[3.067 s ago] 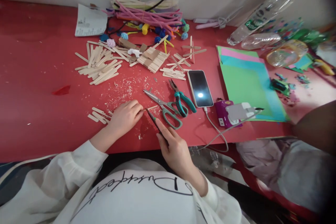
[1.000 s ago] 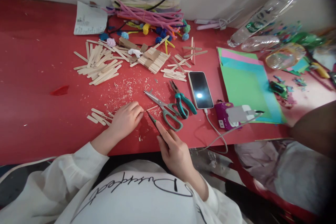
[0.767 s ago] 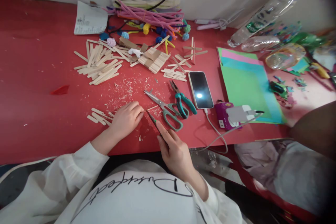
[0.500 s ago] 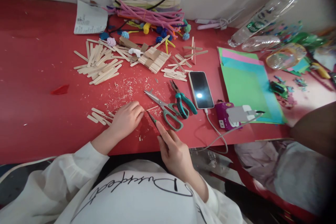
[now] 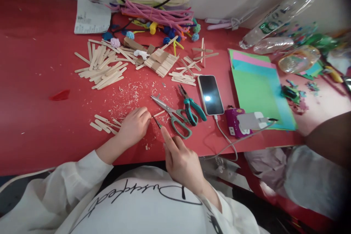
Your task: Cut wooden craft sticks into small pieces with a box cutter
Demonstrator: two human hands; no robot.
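My left hand (image 5: 136, 126) is closed on a thin wooden craft stick (image 5: 159, 113), whose free end sticks out to the right. My right hand (image 5: 182, 157) grips a small craft knife (image 5: 157, 122), index finger laid along its back. The dark blade tip meets the stick close to my left fingertips; most of the knife's handle is hidden in my palm. Wood shavings (image 5: 128, 94) lie scattered over the red table in front of my hands. Several short sticks (image 5: 103, 123) rest just left of my left hand.
Grey-green scissors (image 5: 175, 115) and teal pliers (image 5: 190, 106) lie right of my hands, beside a phone (image 5: 210, 95) on a cable. Behind are a craft stick pile (image 5: 105, 67), a stick raft (image 5: 161, 62) and pipe cleaners (image 5: 156, 14). Coloured sheets (image 5: 257, 87) and another person's arm (image 5: 330, 137) are at right.
The knife and my right hand have shifted slightly, with the hand turned a little lower and the blade still at the stick. My left hand keeps its hold, and the view has tilted slightly.
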